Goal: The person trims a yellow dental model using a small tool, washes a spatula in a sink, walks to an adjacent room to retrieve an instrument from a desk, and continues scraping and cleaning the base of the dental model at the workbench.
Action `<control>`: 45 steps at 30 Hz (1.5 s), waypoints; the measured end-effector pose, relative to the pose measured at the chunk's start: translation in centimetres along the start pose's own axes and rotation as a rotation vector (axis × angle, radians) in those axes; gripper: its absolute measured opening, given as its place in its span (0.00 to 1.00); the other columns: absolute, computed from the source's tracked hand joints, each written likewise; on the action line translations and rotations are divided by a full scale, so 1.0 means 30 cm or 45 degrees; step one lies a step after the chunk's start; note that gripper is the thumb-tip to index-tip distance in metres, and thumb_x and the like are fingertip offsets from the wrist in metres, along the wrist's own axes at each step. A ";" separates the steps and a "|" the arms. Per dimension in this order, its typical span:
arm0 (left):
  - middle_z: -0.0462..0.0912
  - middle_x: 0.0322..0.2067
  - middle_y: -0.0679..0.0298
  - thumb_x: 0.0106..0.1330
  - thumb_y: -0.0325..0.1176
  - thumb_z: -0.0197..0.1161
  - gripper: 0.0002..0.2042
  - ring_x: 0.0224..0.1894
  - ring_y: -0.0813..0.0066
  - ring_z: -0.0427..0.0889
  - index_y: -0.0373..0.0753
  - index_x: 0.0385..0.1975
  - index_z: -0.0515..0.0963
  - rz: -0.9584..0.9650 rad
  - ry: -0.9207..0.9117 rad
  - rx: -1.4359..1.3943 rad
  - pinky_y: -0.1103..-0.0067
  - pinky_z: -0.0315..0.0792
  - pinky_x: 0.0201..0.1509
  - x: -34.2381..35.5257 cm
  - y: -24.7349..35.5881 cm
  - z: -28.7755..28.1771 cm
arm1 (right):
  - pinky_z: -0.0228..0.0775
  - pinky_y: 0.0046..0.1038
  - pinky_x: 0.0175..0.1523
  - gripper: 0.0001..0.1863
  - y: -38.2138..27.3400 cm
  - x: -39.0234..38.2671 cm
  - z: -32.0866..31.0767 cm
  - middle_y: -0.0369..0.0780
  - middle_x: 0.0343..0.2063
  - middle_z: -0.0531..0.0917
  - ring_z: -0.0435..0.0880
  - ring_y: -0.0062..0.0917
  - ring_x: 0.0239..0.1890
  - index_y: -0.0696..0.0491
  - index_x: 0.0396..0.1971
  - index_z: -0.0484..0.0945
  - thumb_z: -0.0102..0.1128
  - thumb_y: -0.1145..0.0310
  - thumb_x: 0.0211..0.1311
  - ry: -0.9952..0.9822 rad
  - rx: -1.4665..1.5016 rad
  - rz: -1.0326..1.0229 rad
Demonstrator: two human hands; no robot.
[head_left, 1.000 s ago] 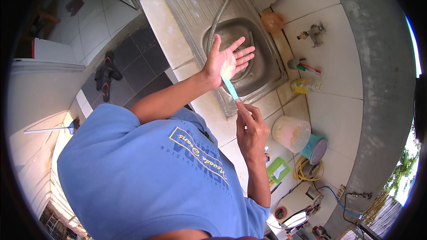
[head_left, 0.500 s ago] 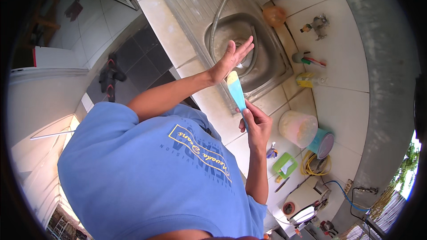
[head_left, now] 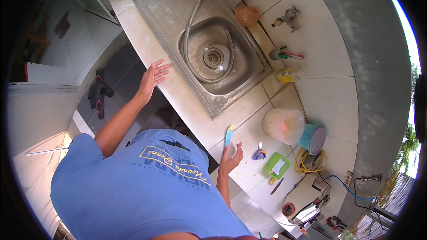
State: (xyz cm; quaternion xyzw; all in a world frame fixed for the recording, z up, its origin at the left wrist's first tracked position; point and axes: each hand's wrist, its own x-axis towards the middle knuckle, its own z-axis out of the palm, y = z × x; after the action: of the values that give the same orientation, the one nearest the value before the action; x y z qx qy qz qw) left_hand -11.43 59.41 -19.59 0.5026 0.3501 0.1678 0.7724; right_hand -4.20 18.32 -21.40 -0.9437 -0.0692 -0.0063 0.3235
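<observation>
My left hand (head_left: 151, 80) hangs in the air near the counter's front edge (head_left: 151, 40), left of the steel sink (head_left: 240, 82), its fingers apart and empty. My right hand (head_left: 231, 158) is lower, over the counter, gripping a light blue spatula (head_left: 228, 136) with a pale yellow tip. A grey hose (head_left: 191, 26) lies across the drainboard and curves into the sink basin around the drain. Right of my right hand are a small blue-and-white item (head_left: 260, 153), a green tray (head_left: 272, 170) holding something white, and a cloudy plastic tub (head_left: 278, 126).
Along the tiled wall are a tap (head_left: 289, 18), orange plastic item (head_left: 247, 15), cup with brushes (head_left: 275, 53), yellow bottle (head_left: 284, 75), turquoise container (head_left: 311, 140) and coiled yellow hose (head_left: 307, 160). A machine (head_left: 302, 195) sits at lower right; slippers (head_left: 98, 93) lie on the floor.
My left hand has moved left and down from over the basin, fingers apart. My right hand with the spatula has moved down, away from the left palm. The view has shifted, exposing the whole basin.
</observation>
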 end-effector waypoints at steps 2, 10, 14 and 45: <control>0.73 0.58 0.57 0.74 0.55 0.38 0.29 0.59 0.67 0.71 0.40 0.64 0.63 -0.094 0.107 -0.085 0.68 0.63 0.63 -0.059 -0.070 -0.132 | 0.62 0.38 0.61 0.26 -0.030 0.035 -0.019 0.50 0.53 0.74 0.74 0.41 0.54 0.59 0.58 0.71 0.62 0.71 0.59 0.094 -0.072 -0.118; 0.78 0.48 0.64 0.76 0.47 0.41 0.20 0.48 0.77 0.76 0.40 0.57 0.69 -0.170 -0.206 -0.015 0.75 0.69 0.55 -0.026 0.005 -0.019 | 0.67 0.39 0.54 0.24 -0.693 1.011 -0.007 0.49 0.47 0.75 0.76 0.42 0.50 0.60 0.52 0.73 0.58 0.56 0.64 0.279 0.138 -0.636; 0.78 0.47 0.64 0.76 0.45 0.42 0.19 0.47 0.76 0.77 0.40 0.56 0.69 -0.327 -0.848 -0.051 0.76 0.71 0.53 0.247 0.188 0.401 | 0.69 0.39 0.56 0.38 -0.997 1.500 0.014 0.50 0.50 0.76 0.77 0.41 0.52 0.61 0.52 0.74 0.48 0.38 0.62 0.193 -0.536 -0.299; 0.61 0.16 0.71 0.75 0.47 0.40 0.20 0.16 0.79 0.56 0.41 0.26 0.69 -0.705 -0.473 -0.171 0.78 0.49 0.18 1.210 0.062 1.221 | 0.75 0.40 0.51 0.26 -1.079 1.729 0.186 0.53 0.42 0.82 0.83 0.45 0.45 0.63 0.41 0.77 0.43 0.53 0.61 -0.065 -0.688 -0.374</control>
State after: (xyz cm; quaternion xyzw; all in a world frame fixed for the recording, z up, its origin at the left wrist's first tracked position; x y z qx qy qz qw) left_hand 40.09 58.28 -22.30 0.3583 0.3149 -0.1199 0.8707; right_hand 42.62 53.58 -3.15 -0.9753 -0.2087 -0.0475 0.0545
